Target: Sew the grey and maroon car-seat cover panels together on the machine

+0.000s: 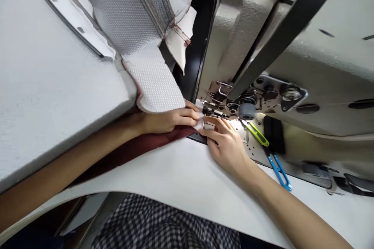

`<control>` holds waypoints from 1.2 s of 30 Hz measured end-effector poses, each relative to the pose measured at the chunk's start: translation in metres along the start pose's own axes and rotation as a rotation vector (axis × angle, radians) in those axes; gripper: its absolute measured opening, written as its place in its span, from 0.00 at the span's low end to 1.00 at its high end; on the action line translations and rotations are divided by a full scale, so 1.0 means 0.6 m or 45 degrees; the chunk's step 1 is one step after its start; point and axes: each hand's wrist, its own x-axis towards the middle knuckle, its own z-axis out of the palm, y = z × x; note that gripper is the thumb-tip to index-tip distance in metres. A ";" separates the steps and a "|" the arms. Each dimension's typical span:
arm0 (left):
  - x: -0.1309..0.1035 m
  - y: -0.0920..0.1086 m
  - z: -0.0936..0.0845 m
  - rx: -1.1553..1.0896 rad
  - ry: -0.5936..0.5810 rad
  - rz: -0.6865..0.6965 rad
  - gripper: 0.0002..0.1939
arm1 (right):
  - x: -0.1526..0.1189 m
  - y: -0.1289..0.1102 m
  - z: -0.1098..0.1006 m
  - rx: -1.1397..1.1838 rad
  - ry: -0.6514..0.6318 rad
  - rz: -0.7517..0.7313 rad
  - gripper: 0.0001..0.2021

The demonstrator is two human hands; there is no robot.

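My left hand (pixel 172 120) lies on a padded cover piece with white mesh backing (pixel 159 81) and a dark red face (pixel 140 151). Its fingers are bent and pressed together over the white edge of the piece, beside the needle area of a sewing machine (pixel 233 27). Close by on the right, my right hand (pixel 226 138) curls its fingers at the same edge, thumb and index finger gripping the white strip (pixel 200 123). Its fingertips are near the presser foot, which is partly hidden.
Large white-backed panels (pixel 52 85) bulge up over the left side. Green thread snips (pixel 257 135) and blue thread snips (pixel 279 172) lie right of my right hand. A dark strap (pixel 280 35) slants across the machine head. The white tabletop (pixel 175 171) curves along the front.
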 end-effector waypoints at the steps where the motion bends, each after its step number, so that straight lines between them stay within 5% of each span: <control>1: 0.003 -0.005 -0.001 0.002 -0.021 -0.007 0.18 | 0.003 0.001 0.001 -0.017 0.002 0.003 0.19; 7: 0.011 -0.038 -0.001 -0.010 -0.199 -0.098 0.29 | 0.012 0.007 0.014 -0.130 0.047 0.011 0.18; 17: 0.028 -0.081 0.006 0.118 -0.116 -0.103 0.25 | 0.005 0.012 0.021 -0.145 0.072 -0.062 0.18; 23: 0.028 -0.084 0.008 0.154 -0.170 -0.121 0.25 | 0.002 0.013 0.027 0.011 0.230 -0.171 0.17; 29: 0.023 -0.084 0.008 0.136 -0.125 -0.092 0.25 | -0.003 0.007 0.025 0.134 0.220 -0.146 0.14; 36: 0.013 -0.074 0.010 0.027 -0.238 -0.237 0.28 | -0.006 0.006 0.020 0.154 0.193 -0.118 0.13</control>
